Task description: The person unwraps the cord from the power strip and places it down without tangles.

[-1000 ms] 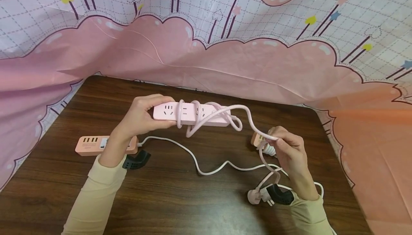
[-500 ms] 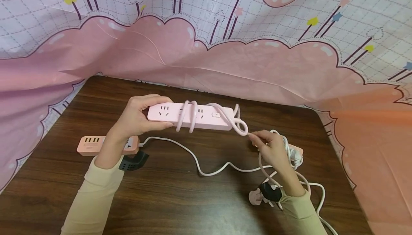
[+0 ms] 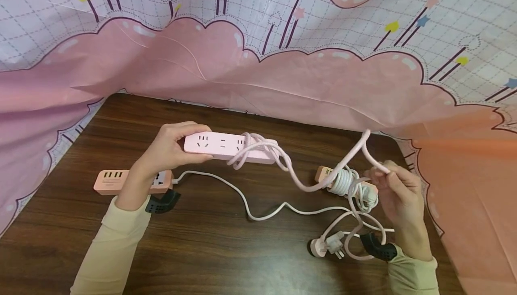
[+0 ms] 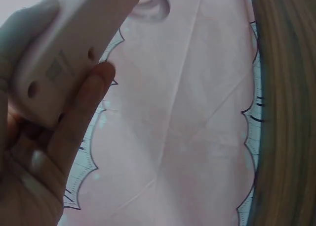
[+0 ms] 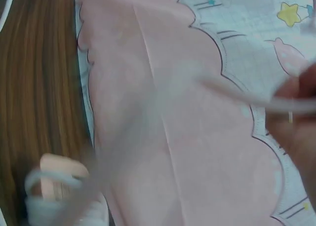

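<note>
My left hand (image 3: 171,147) grips the left end of a pink power strip (image 3: 216,144), holding it up over the table. Its underside with screw holes faces the left wrist view, where the thumb and fingers (image 4: 89,95) wrap its edges. Loops of pink cord (image 3: 258,147) lie bunched around the strip's right half. From there the cord sags, rises to a sharp bend, and runs to my right hand (image 3: 404,191), which pinches it between thumb and fingers. In the right wrist view the cord (image 5: 237,95) is blurred. The pink plug (image 3: 318,247) rests on the table.
An orange power strip (image 3: 109,182) lies at the left behind my forearm, its white cord (image 3: 262,217) snaking rightward. Another orange strip (image 3: 323,173) wrapped in white cord (image 3: 343,182) sits at the right. A white plug (image 3: 335,243) lies beside the pink one. A patterned curtain (image 3: 258,79) hangs behind the table.
My right hand first moved in toward the strip, then swung out to the right with the cord. Turns around the strip's middle have come off, and a longer cord length hangs between the hands.
</note>
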`<state>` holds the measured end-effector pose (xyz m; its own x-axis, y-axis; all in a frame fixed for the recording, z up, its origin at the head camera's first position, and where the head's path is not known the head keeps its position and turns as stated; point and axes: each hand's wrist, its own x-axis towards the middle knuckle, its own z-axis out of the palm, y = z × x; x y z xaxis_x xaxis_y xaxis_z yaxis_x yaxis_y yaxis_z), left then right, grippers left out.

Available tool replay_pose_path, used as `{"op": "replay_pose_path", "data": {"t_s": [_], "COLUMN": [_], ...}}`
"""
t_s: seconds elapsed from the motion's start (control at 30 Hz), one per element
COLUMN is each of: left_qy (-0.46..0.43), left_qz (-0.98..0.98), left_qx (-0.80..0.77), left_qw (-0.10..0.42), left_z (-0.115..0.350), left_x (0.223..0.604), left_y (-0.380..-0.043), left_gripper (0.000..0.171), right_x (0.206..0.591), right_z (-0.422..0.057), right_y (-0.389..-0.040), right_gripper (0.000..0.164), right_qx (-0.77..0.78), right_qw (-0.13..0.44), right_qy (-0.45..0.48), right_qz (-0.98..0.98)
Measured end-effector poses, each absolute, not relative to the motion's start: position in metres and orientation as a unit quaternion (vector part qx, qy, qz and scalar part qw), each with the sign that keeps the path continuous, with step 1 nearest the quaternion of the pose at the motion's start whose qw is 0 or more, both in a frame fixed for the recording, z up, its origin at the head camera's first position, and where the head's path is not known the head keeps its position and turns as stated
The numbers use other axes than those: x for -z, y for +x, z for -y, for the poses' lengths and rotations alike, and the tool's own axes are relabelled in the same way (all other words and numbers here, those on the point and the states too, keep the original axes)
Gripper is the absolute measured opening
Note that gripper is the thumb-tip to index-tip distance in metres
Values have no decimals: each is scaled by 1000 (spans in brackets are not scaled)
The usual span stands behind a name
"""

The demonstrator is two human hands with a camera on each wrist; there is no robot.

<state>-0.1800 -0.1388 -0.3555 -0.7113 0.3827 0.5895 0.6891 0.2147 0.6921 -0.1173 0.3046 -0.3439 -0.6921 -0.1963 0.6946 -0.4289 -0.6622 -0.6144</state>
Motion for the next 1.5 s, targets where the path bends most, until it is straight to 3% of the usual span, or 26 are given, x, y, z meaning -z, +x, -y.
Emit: {"op": "replay_pose_path", "data": {"t_s": [0.17,0.4,0.53,0.67,0.8,1.0,1.2,1.5], "left_qy": [-306,-276,-266,-266,-272,-282,-288,-307], "left_qz": [767,758,750,745,741,735,731,736], "left_qx": [524,536,546,556,565,561,563,551], "left_qw": [209,249,262,255,242,255,257,244], "left_z": [139,161,170,169,165,161,159,151], "left_x": [355,350,347,343,340,338,334,326], "left_y": [-183,-185,-184,-181,-180,-179,-177,-171], "left_gripper": [46,47,47,46,46,47,45,46], "right_x": [332,335,342,357,373,396,419,412], "right_z": [-308,-332,-342,-349,-351,-338,-320,-311], "right_y": [-104,-84,-75,-70,-65,-68,-73,-84], "right_gripper": [21,45,34,20,16,22,27,22], "right_qx": [-673,-432,-341,-313,-293,-255,-219,-209], "right_qw": [16,-18,-68,-157,-210,-188,-136,-81], "right_qy": [490,392,318,266,231,236,172,170], "right_qz": [553,812,882,898,904,919,951,960]}}
